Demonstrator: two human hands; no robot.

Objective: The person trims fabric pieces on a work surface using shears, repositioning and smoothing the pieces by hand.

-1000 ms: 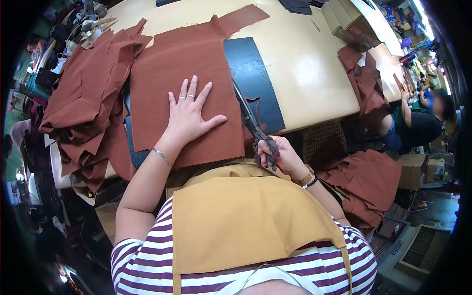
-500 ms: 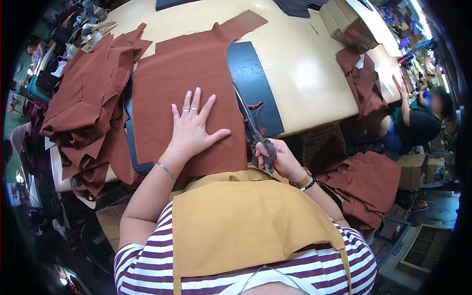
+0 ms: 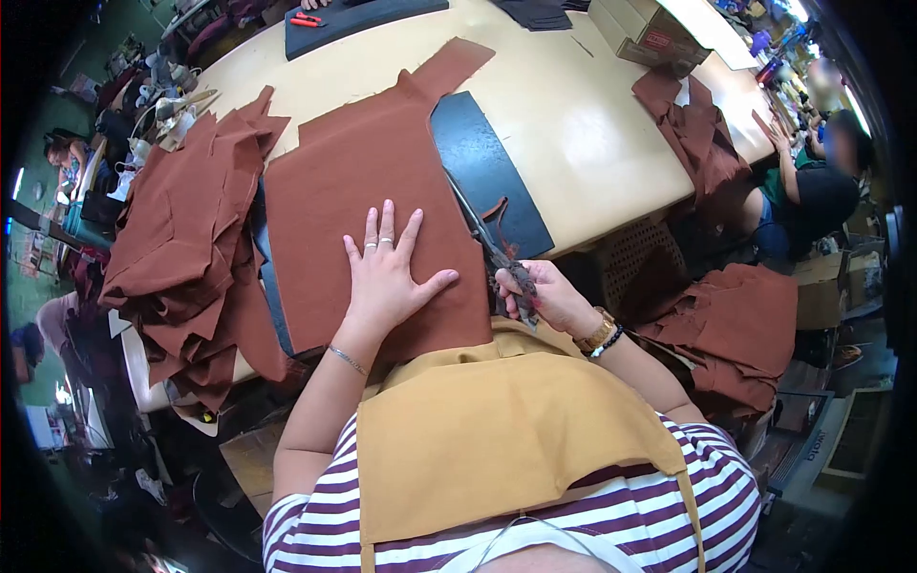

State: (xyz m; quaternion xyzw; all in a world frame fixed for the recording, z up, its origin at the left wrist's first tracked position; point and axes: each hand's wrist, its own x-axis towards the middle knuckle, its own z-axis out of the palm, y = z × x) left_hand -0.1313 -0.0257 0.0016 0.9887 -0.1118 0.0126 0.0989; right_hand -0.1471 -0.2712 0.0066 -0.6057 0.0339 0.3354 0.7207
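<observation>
My left hand (image 3: 390,282) lies flat with fingers spread on a rust-brown fabric piece (image 3: 368,162), which rests over a dark board (image 3: 487,162). At the fabric's right edge, my right hand (image 3: 546,294) is wrapped round the cloth-bound handles of large scissors (image 3: 511,270). Their long blades run forward along that edge, partly under the fabric. A thin brown scrap (image 3: 494,208) sits on the board beside the blades. The fabric's near edge touches the tan apron (image 3: 506,411).
A heap of brown fabric (image 3: 181,229) lies at the left, with more brown cloth (image 3: 693,134) at the table's right and a pile (image 3: 731,329) below. A cardboard box (image 3: 645,33) and red cutter (image 3: 306,18) are farther back. Another person (image 3: 812,191) sits at the right.
The camera view has shifted, bringing the red cutter at the back into view. My left hand stays spread on the fabric and my right hand still holds the scissors at its edge.
</observation>
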